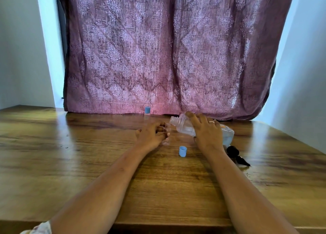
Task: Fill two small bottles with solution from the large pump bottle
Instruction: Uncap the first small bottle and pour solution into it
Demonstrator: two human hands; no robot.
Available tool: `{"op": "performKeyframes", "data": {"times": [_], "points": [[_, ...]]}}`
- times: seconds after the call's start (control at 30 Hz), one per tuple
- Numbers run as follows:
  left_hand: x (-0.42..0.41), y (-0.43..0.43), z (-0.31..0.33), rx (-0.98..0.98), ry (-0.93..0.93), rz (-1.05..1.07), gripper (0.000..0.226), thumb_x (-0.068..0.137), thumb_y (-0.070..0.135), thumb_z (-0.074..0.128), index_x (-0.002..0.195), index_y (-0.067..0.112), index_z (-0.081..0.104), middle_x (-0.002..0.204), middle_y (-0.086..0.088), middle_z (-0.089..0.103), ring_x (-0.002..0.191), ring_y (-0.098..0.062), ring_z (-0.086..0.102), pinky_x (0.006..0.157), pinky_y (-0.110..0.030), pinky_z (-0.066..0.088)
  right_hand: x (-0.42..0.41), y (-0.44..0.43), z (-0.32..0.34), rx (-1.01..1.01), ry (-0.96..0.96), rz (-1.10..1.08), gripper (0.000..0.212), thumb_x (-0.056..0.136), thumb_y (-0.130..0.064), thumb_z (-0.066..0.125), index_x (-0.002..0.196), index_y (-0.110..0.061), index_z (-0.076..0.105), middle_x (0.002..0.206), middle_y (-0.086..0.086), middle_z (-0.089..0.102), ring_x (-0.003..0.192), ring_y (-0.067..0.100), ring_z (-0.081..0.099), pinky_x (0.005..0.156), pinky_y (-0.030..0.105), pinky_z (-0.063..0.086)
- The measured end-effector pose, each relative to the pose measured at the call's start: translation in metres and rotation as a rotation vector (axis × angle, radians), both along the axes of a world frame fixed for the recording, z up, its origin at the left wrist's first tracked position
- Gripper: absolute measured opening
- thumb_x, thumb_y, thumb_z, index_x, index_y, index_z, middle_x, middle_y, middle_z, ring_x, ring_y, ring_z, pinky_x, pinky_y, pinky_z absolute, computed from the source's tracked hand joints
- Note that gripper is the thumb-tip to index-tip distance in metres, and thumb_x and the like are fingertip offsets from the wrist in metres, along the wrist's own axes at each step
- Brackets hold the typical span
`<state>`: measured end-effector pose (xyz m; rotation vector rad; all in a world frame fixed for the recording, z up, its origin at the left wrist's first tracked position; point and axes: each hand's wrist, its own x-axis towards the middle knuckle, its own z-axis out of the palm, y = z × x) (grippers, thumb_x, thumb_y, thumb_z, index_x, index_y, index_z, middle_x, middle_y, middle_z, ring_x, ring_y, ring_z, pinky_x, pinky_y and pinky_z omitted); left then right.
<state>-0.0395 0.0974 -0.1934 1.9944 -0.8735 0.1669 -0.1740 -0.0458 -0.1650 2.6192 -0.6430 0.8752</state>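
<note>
Near the table's (53,145) far edge, against the curtain (167,57), one small capped bottle (147,112) stands upright, well apart from the action. The left hand (151,136) is curled around the other small bottle (166,136), open and upright, steadying it on the table. Just right, the right hand (206,133) lies closed over the large bottle (187,126), tipped with its uncapped neck above the small mouth. The loose blue cap (183,151) sits nearer the front edge; the black pump head (237,156) lies by the right forearm. The wide neck could flood the narrow opening and spill, or the light bottle could tip under the stream. Left and front of the table lie free; the right forearm has little room beside the pump
</note>
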Motion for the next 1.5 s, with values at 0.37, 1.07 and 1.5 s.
{"op": "performKeyframes", "data": {"times": [0.37,1.07,1.5], "points": [[-0.0001,0.0017,0.0004,-0.007,0.022,-0.035,0.041,0.079,0.047,0.067,0.116,0.034,0.058,0.109,0.008,0.068,0.109,-0.016,0.057,0.100,-0.050,0.039,0.0028,-0.0017,-0.0025,-0.044,-0.098,0.065,0.079,0.075,-0.006,0.067,0.136,-0.034,0.027,0.126,0.009,0.055,0.102,0.035,0.060,0.094,0.048,0.043],[0.0016,0.0007,-0.0016,-0.003,0.028,-0.019,0.040,0.078,0.046,0.068,0.115,0.037,0.057,0.107,0.009,0.069,0.110,-0.017,0.056,0.099,-0.051,0.039,0.0034,-0.0024,-0.0022,-0.084,-0.097,0.029,0.082,0.075,-0.003,0.064,0.138,-0.038,0.025,0.130,0.005,0.053,0.113,0.033,0.053,0.097,0.046,0.041],[0.0049,-0.0014,-0.0031,-0.021,0.051,-0.023,0.041,0.076,0.048,0.070,0.113,0.037,0.059,0.103,0.013,0.070,0.106,-0.013,0.058,0.099,-0.049,0.037,0.0016,0.0025,0.0010,-0.063,-0.124,0.045,0.081,0.071,0.004,0.061,0.136,-0.035,0.035,0.127,0.007,0.056,0.112,0.036,0.053,0.097,0.049,0.041]]}}
